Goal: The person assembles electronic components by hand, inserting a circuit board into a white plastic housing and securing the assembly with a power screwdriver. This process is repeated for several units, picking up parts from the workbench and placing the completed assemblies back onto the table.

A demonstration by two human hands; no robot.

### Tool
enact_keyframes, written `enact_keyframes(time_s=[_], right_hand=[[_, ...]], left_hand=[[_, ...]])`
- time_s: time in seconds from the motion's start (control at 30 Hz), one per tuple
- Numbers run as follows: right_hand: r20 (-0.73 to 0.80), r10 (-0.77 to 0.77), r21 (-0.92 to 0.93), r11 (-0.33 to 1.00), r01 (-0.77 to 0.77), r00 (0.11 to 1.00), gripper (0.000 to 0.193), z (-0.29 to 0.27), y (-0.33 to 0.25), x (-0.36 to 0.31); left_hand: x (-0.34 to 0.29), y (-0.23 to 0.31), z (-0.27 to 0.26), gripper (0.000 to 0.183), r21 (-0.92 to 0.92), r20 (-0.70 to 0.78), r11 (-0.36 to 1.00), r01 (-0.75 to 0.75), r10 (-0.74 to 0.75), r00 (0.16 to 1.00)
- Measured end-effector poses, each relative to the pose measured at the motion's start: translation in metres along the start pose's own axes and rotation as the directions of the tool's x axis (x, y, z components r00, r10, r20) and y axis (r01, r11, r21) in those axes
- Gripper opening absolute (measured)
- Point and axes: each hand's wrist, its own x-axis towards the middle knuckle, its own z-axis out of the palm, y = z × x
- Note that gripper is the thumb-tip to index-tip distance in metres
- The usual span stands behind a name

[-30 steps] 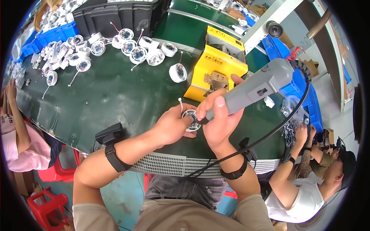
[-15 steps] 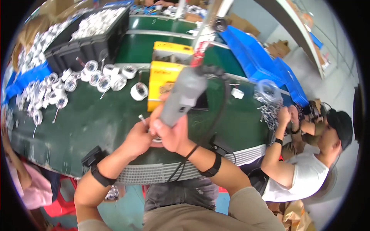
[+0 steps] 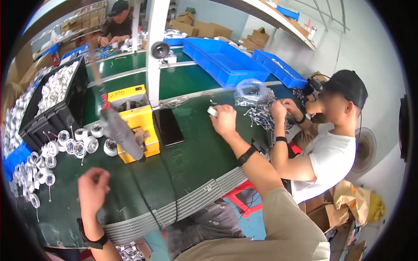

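My right hand [image 3: 224, 121] reaches out over the green table and is closed on a small white round housing [image 3: 212, 112], which shows at its fingertips. A short wire end sticks up beside the housing. My left hand [image 3: 93, 188] is above the table at the near left, fingers loosely bent and apart, with nothing visible in it. Between the hands, a grey electric screwdriver [image 3: 124, 137] hangs tilted in front of a yellow box-shaped holder [image 3: 150, 141]. White round housings [image 3: 79, 148] with wires lie in a heap beyond my left hand.
A black flat slab [image 3: 170, 127] lies beside the yellow holder. A black crate [image 3: 65, 102] of white parts stands at far left; blue trays [image 3: 224, 63] sit at the back. At right, a co-worker [image 3: 322, 143] handles pieces by a wire pile [image 3: 265, 111]. Dark cables cross the table's front.
My right hand has let go of the screwdriver, which now hangs free, and has taken a white housing at the right. My left hand has moved left, away from the piece it held. The view has turned right.
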Motion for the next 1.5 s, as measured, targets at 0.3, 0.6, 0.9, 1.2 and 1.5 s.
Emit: enact_keyframes(time_s=[0.3,0.6,0.9,1.2,1.5], right_hand=[[-0.225,-0.425,0.722,0.531,0.443,0.877,0.030,-0.117,-0.184,-0.083],[0.064,-0.542,0.981,0.186,0.046,0.838,0.052,-0.104,-0.209,-0.068],[0.536,-0.568,0.757,-0.004,-0.654,0.624,0.014,-0.087,-0.201,-0.079],[0.248,-0.660,0.968,0.185,-0.167,0.709,0.018,-0.090,-0.205,-0.082],[0.368,-0.702,0.930,0.280,-0.239,0.610,0.026,-0.087,-0.204,-0.080]], left_hand=[[-0.022,0.010,0.073,0.063,-0.722,0.611,0.590,0.362,0.299,0.733],[-0.021,-0.001,0.061,0.055,-0.680,0.413,0.733,0.021,0.359,0.837],[-0.011,-0.003,0.062,0.056,-0.769,0.404,0.603,0.212,0.202,0.892],[-0.013,0.002,0.068,0.061,-0.700,0.432,0.572,0.429,-0.140,0.891],[-0.011,-0.002,0.071,0.058,-0.643,0.396,0.703,0.305,-0.036,0.917]])
